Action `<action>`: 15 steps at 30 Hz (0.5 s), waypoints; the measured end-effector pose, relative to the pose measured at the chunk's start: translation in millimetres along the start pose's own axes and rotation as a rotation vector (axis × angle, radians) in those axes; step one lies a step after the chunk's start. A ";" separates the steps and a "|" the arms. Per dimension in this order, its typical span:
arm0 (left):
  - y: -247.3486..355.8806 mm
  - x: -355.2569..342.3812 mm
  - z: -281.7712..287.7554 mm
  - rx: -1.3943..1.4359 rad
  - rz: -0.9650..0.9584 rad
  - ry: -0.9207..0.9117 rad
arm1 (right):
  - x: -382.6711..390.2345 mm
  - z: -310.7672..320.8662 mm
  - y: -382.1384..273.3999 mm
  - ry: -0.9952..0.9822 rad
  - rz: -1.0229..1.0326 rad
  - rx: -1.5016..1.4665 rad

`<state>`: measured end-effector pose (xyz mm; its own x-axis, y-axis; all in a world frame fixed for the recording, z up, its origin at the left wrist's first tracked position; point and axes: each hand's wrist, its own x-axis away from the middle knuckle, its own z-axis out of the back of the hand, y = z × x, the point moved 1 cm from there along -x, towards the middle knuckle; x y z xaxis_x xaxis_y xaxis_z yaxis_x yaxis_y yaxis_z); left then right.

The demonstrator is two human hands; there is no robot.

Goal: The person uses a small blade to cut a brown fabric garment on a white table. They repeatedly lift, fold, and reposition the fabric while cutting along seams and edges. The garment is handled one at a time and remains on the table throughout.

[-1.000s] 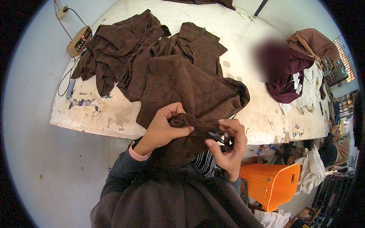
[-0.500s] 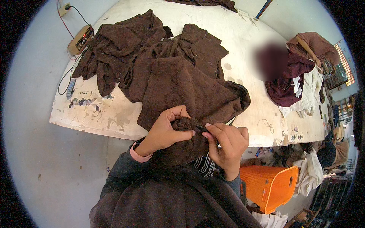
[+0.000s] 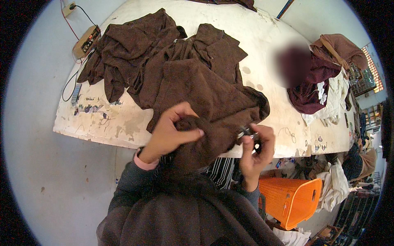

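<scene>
My left hand (image 3: 172,131) grips a folded edge of dark brown cloth (image 3: 213,102) at the near side of the white table (image 3: 266,115), its thumb pressed on the fabric. My right hand (image 3: 256,151) is closed round a small dark tool with shiny metal (image 3: 248,133), apparently thread snips, slightly blurred, just right of that cloth. The held cloth spreads back over the table and joins a rumpled pile of similar brown garments (image 3: 135,45). Striped black-and-white fabric (image 3: 219,172) shows below the table edge between my forearms.
An electrical box (image 3: 84,43) with cables is at the left. Maroon cloth (image 3: 312,98) and white cloth (image 3: 330,110) lie right, by a co-worker's arm (image 3: 334,55). An orange basket (image 3: 287,197) stands below right. Another person (image 3: 355,164) is farther right.
My left hand has risen and moved slightly left with the cloth. My right hand came to the fold, then drew away rightward, so the tool shows again.
</scene>
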<state>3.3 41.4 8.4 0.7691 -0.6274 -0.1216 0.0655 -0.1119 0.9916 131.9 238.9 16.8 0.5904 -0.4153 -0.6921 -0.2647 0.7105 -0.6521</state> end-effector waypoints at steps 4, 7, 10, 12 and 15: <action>33.4 -18.1 45.8 -0.021 -0.135 0.235 | -1.2 7.7 10.5 0.049 -0.273 -0.187; 39.4 -45.9 92.2 -0.262 -0.229 0.468 | 0.4 7.6 14.1 -0.049 -0.454 -0.168; 27.9 -53.7 129.0 -0.954 -0.347 0.671 | 7.9 -5.3 23.9 -0.150 -0.278 -0.155; 22.7 -40.2 141.8 -0.992 -0.327 0.675 | 14.5 -10.7 26.1 -0.255 -0.176 -0.106; 16.6 -13.3 143.8 -0.827 -0.209 0.666 | 22.4 -26.0 20.4 -0.344 -0.076 -0.078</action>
<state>-97.3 -62.9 20.0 0.8674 -0.0835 -0.4906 0.4524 0.5431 0.7074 119.9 229.3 -20.0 0.8295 -0.2402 -0.5042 -0.2593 0.6340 -0.7285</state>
